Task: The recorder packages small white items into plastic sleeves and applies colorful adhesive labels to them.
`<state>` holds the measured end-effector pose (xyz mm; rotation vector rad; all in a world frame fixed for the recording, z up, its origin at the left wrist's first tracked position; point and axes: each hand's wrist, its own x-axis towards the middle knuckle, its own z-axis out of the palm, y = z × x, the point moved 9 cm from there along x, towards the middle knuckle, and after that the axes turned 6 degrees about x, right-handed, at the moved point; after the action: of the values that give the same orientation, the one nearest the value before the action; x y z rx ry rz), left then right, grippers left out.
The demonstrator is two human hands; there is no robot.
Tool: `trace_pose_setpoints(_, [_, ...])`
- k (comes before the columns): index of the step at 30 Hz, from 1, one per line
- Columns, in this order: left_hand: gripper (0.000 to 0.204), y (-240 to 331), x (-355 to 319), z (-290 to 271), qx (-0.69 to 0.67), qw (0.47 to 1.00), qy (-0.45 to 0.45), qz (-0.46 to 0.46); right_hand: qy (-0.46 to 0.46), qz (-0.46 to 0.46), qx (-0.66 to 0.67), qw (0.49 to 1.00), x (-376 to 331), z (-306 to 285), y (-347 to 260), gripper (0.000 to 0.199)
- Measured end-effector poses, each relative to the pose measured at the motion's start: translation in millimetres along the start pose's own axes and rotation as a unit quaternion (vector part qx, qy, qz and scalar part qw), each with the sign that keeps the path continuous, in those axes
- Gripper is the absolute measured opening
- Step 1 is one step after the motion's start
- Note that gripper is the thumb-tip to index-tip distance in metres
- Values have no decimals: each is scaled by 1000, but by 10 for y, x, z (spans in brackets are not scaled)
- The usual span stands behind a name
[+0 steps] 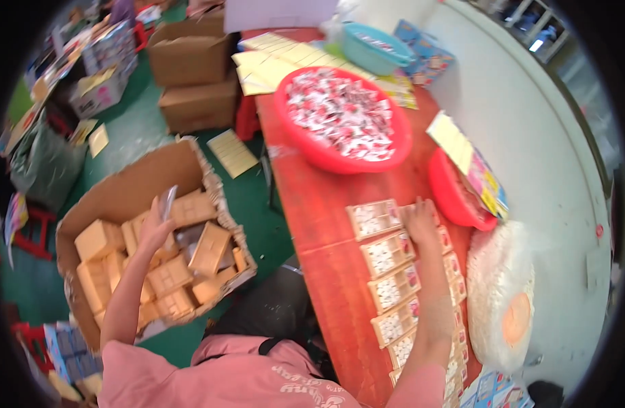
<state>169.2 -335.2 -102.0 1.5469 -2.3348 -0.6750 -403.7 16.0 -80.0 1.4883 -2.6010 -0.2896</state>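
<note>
My left hand (pixel 156 228) is raised over a large open cardboard box (pixel 132 177) on my left. Its fingers are closed on a thin, clear plastic piece (pixel 167 202). Inside the box lie several light wooden boxes (pixel 209 249). On the red table, my right hand (pixel 418 221) reaches to the far end of the rows of small wooden trays (pixel 387 257). Its fingers bend down at the right end of the farthest tray; whatever they pinch is hidden. The trays have compartments with white dotted pieces and small red packets.
A red basin (pixel 401 153) full of small packets stands farther along the table (pixel 292 197), with a blue basin (pixel 373 47) behind. Another red basin (pixel 455 197) and a white plastic sack (pixel 499 306) line the right wall. Brown cartons (pixel 190 58) are stacked beyond the large box.
</note>
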Motion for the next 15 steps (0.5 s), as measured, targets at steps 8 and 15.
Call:
trace_pose_setpoints(8, [107, -131, 236, 466, 178, 978, 72, 80, 45, 2, -41, 998, -230, -187, 138, 61])
trace_pose_setpoints(15, [107, -569, 210, 625, 281, 959, 40, -10, 314, 78, 279, 904, -568, -1660, -107, 24])
